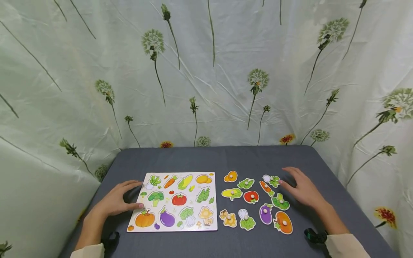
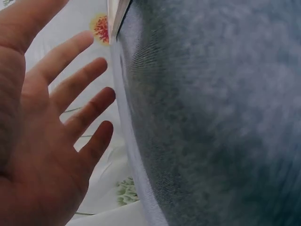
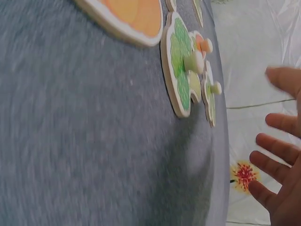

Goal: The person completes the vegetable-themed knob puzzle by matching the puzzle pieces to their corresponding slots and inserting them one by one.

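Observation:
A white puzzle board (image 1: 184, 229) printed with vegetables lies on the left half of the table. My left hand (image 1: 113, 200) is at its left edge, thumb and fingers spread apart with nothing in them. To the board's right lie several knobbed vegetable pieces. My right hand (image 1: 303, 188) hovers beside them, fingers extended and holding nothing. Closest to its thumb is the white-and-green radish piece (image 1: 273, 180). Below that are the carrot piece (image 1: 266, 188), the broccoli piece (image 3: 176, 66), the eggplant piece (image 1: 266, 214) and the pumpkin piece (image 1: 284, 223).
Nearer the board are the corn piece (image 1: 231, 193), tomato piece (image 1: 251, 196), bok choy piece (image 1: 247, 220), mushroom piece (image 1: 228, 218), potato piece (image 1: 230, 176) and leafy green piece (image 1: 246, 184). A dark grey cloth covers the table (image 1: 206, 157). Behind hangs a dandelion-print curtain (image 1: 219, 89).

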A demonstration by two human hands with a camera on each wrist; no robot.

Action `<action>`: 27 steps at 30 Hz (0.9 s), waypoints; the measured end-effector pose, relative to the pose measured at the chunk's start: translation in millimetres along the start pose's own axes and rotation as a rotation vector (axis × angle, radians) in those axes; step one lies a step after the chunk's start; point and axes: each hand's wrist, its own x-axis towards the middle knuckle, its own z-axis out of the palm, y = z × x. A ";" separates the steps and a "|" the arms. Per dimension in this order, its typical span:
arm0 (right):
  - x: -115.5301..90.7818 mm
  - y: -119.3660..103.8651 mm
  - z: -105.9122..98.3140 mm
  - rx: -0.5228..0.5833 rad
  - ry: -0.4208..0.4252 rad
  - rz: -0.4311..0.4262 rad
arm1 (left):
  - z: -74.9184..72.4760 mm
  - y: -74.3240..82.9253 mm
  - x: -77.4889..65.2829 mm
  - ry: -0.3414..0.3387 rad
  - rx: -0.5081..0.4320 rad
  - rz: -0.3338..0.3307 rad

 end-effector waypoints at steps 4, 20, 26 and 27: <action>4.3 -3.2 6.5 0.015 -0.001 0.006 | 2.1 0.2 -0.7 -0.048 -0.037 -0.002; 18.3 -10.6 34.2 0.048 0.059 0.035 | -1.4 -4.9 -6.1 -0.124 -0.094 0.059; 20.7 -13.1 39.2 0.049 0.073 0.073 | -2.3 -7.1 -9.1 -0.145 -0.108 0.031; 21.3 -13.5 39.8 0.052 0.073 0.078 | -2.6 -7.4 -9.6 -0.146 -0.107 0.032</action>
